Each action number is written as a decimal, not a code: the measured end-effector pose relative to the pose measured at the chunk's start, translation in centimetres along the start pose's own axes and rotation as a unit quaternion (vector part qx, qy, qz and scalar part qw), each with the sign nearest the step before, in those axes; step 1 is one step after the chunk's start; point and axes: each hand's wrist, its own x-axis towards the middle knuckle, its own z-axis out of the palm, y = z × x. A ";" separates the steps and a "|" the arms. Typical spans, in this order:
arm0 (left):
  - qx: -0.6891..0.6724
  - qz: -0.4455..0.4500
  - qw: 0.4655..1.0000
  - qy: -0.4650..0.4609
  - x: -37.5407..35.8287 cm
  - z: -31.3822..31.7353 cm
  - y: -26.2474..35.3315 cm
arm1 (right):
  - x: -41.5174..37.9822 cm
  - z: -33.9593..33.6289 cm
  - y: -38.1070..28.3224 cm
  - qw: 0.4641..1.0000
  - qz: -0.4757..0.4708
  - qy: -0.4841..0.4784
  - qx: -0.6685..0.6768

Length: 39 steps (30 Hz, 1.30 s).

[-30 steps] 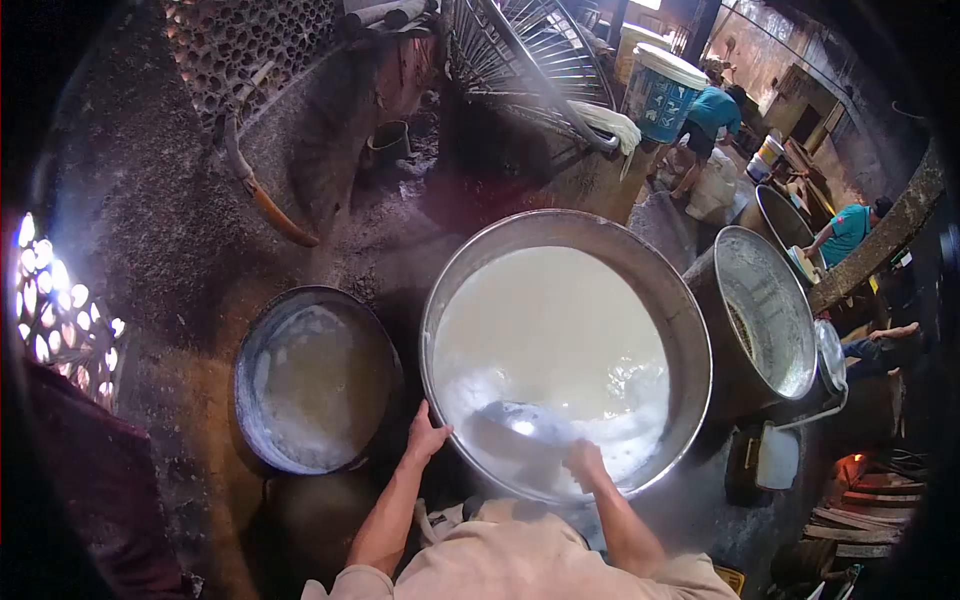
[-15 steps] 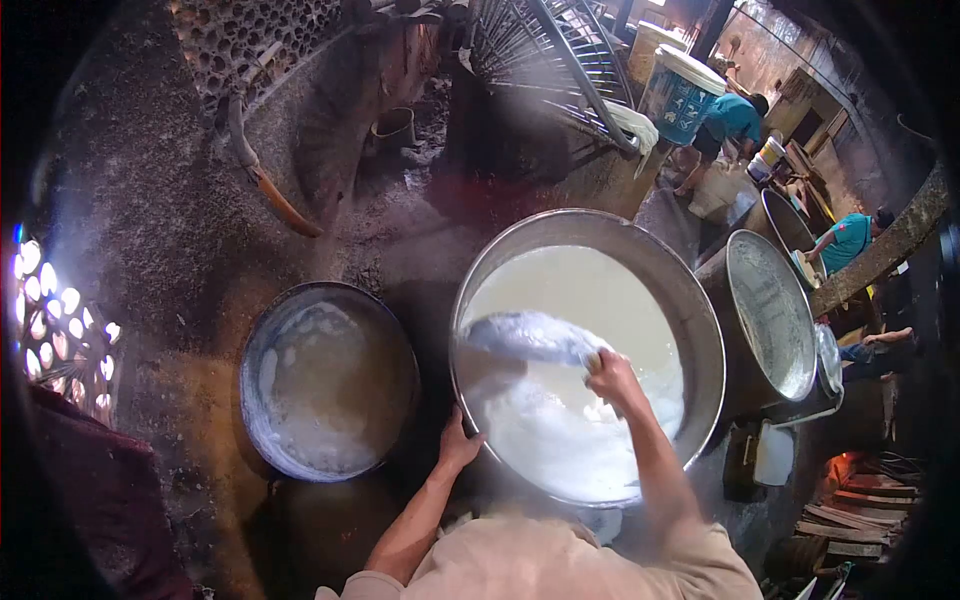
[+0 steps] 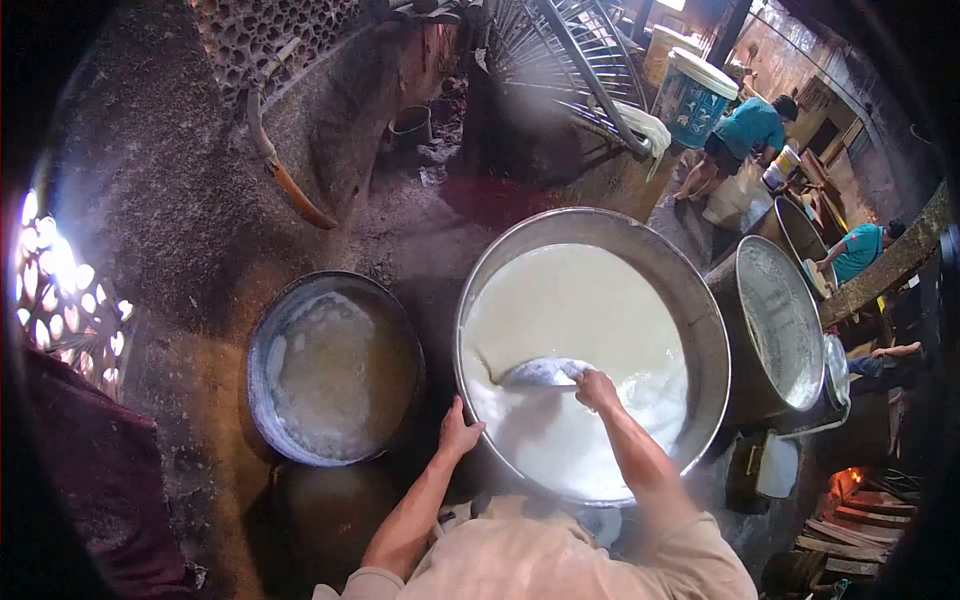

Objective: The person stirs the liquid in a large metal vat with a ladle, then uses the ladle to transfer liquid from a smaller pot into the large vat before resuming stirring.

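Observation:
A large round metal pot (image 3: 712, 322) stands before me, holding a pale, milky liquid (image 3: 580, 300) with white foam (image 3: 560, 455) on its near side. My right hand (image 3: 597, 391) grips the end of a wide, shallow scoop (image 3: 543, 371). The scoop lies partly in the liquid, its far end to the left; the lower part is hidden. At the pot's near-left rim, my left hand (image 3: 460, 428) is closed around the edge.
A second dark metal pan (image 3: 255, 395) with cloudy, foamy liquid stands left. On the right are another big vat (image 3: 745, 270), a white long-handled dipper (image 3: 778, 466) and a wood fire (image 3: 848, 480). Two people (image 3: 752, 125) in teal shirts bend over farther back, near a blue bucket (image 3: 690, 105).
My right hand has lowered the scoop from above the liquid into it, moving slightly nearer to me. My left hand stays on the rim. The whole view has shifted slightly.

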 end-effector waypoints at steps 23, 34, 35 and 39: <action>-0.045 -0.070 0.991 0.104 -2.0 2.0 2.7 | -17.7 -8.2 23.5 1.000 0.019 0.019 -0.015; -0.020 -0.089 0.985 0.146 -2.0 2.6 4.0 | -9.8 -13.1 28.1 0.949 0.047 0.284 0.127; -0.020 -0.089 0.985 0.146 -2.2 2.5 4.2 | -7.1 -11.0 29.2 0.942 0.067 0.300 0.133; -0.008 -0.101 0.984 0.147 -2.7 2.3 5.5 | -3.6 -7.7 28.3 0.941 0.119 0.182 0.260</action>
